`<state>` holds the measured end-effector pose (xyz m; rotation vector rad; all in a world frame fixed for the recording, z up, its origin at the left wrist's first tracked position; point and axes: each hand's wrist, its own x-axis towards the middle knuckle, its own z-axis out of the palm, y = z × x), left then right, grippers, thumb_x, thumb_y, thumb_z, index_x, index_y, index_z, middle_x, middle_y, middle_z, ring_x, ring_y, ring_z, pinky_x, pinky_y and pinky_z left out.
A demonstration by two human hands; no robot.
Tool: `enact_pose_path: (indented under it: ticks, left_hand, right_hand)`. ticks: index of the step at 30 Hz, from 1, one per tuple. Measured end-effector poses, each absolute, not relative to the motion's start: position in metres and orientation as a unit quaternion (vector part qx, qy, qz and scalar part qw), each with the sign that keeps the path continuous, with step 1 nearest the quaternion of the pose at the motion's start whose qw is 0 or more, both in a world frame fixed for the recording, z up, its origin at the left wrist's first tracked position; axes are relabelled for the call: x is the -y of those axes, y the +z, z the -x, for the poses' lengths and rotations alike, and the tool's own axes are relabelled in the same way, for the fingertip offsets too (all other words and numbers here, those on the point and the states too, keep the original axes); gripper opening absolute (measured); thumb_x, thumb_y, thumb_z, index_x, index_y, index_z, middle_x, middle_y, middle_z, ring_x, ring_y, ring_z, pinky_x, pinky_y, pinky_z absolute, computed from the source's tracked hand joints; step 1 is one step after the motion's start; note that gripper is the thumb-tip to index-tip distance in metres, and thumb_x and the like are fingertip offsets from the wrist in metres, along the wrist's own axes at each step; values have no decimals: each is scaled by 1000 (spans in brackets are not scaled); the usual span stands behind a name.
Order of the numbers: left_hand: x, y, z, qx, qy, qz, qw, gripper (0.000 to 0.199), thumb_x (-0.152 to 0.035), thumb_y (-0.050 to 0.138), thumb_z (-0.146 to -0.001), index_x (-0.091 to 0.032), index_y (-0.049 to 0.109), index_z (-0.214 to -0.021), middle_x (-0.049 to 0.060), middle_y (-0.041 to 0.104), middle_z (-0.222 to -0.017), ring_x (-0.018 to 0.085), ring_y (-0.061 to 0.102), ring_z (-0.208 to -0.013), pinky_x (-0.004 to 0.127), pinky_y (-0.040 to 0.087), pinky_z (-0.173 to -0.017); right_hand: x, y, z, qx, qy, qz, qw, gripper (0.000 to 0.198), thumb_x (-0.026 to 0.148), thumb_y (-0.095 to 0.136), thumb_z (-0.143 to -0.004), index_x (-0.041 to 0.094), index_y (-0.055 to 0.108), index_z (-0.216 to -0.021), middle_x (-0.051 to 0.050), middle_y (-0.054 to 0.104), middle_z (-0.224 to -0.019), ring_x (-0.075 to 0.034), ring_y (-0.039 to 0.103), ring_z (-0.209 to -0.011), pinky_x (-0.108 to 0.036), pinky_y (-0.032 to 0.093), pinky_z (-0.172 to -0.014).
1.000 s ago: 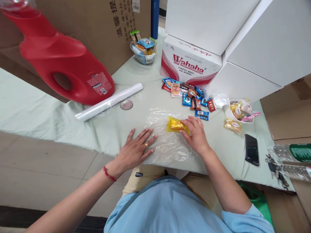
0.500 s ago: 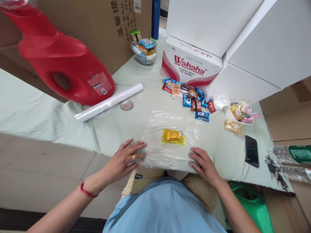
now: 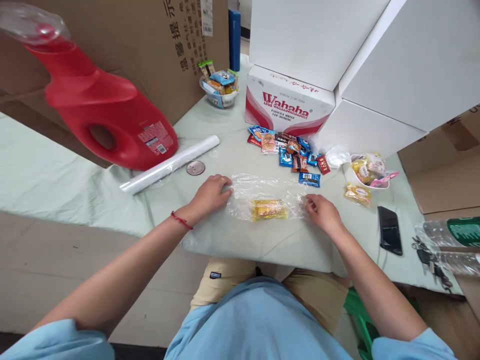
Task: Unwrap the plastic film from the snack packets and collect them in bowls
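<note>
A yellow-wrapped snack [image 3: 269,209] lies on the table under a fold of clear cling film [image 3: 240,197], which now covers it from the near side. My left hand [image 3: 212,194] pinches the film at its left edge, fingers curled. At the opposite edge, my right hand [image 3: 323,212] has its thumb and fingers closed on the film's right end. Neither hand touches the snack itself. A roll of cling film [image 3: 170,165] rests on the table beyond my left hand, beside a round brownish disc [image 3: 195,167].
Several small snack packets [image 3: 292,150] lie before the Wahaha carton [image 3: 288,102]. A snack-filled bowl [image 3: 221,100] stands farther back, a white tub [image 3: 350,175] at right. A red jug [image 3: 112,115] stands left. A phone [image 3: 390,230], keys [image 3: 431,262] and bottles [image 3: 446,232] lie right.
Both hands have moved away from my body, carrying the near edge of the cling film over the yellow snack. Their spread fingers have closed on the film. The snack stays in place.
</note>
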<state>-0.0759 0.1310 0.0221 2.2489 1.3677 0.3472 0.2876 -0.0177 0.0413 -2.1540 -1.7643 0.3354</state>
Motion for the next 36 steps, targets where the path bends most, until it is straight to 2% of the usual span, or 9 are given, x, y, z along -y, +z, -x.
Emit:
enact_pose_path:
  ticks: [3, 5, 9, 14, 19, 24, 29, 32, 36]
  left_hand:
    - [-123, 25, 89, -562, 223, -774, 189, 34, -37, 55, -92, -17, 71, -113, 16, 70, -124, 34, 64, -120, 49, 52, -107]
    - [-107, 35, 97, -604, 320, -722, 105, 28, -33, 56, -93, -17, 71, -110, 16, 68, -121, 35, 62, -120, 53, 50, -108]
    - [-58, 58, 86, -537, 452, -711, -45, 14, -18, 59, -93, -19, 69, -103, 13, 70, -105, 30, 65, -105, 50, 49, -99]
    - [-2, 49, 26, -306, 388, -869, 19, 30, -6, 56, -92, -23, 70, -112, 7, 77, -110, 23, 67, -107, 39, 48, -90]
    - [-3, 8, -12, -349, 284, -892, 41, 37, -6, 53, -94, -19, 74, -122, 9, 77, -126, 25, 65, -107, 42, 47, -86]
    - [-10, -9, -15, -367, 295, -882, 23, 26, -11, 57, -97, -22, 79, -105, 9, 75, -129, 27, 63, -112, 44, 47, -90]
    - [-11, -2, -10, -356, 333, -873, 19, 29, -11, 55, -99, -21, 75, -117, 9, 76, -123, 25, 64, -115, 42, 45, -94]
    - [-16, 0, -12, -348, 319, -880, 47, 31, -11, 56, -99, -18, 71, -124, 8, 78, -120, 24, 64, -119, 42, 43, -101]
    - [-20, -3, -17, -368, 287, -882, 66, 35, -13, 57, -98, -19, 68, -130, 7, 75, -133, 25, 62, -125, 42, 42, -103]
  right_hand:
    - [27, 62, -274, 675, -18, 699, 236, 26, 29, 56, -101, 21, 75, -116, -14, 74, -110, -31, 67, -101, -46, 55, -89]
    - [33, 72, -259, 737, -1, 620, 269, 26, 26, 53, -104, 23, 74, -119, -12, 74, -111, -28, 66, -105, -43, 55, -93]
    - [29, 61, -232, 811, 84, 549, 183, 31, 21, 53, -104, 25, 72, -128, -10, 74, -121, -25, 65, -103, -37, 56, -85]
    - [13, 32, -224, 780, 136, 596, 136, 34, 19, 51, -105, 26, 73, -129, -9, 73, -124, -24, 67, -109, -34, 56, -87]
    - [0, 35, -229, 728, 177, 643, 157, 38, 32, 60, -103, 23, 67, -139, -11, 69, -128, -22, 71, -94, -33, 55, -83]
    - [-20, 36, -240, 695, 257, 650, 169, 17, 24, 60, -98, 21, 77, -100, -5, 76, -96, -20, 69, -86, -30, 49, -81]
    - [-39, 35, -250, 648, 296, 677, 184, 21, 28, 56, -98, 19, 74, -96, -3, 74, -82, -18, 64, -74, -28, 45, -70]
    - [-56, 36, -251, 690, 200, 682, 136, 23, 24, 54, -99, 18, 76, -101, -8, 76, -93, -24, 66, -88, -33, 48, -82]
    - [-87, 35, -241, 765, 94, 633, 69, 38, 23, 60, -98, 13, 69, -133, -19, 67, -136, -33, 56, -126, -43, 41, -110]
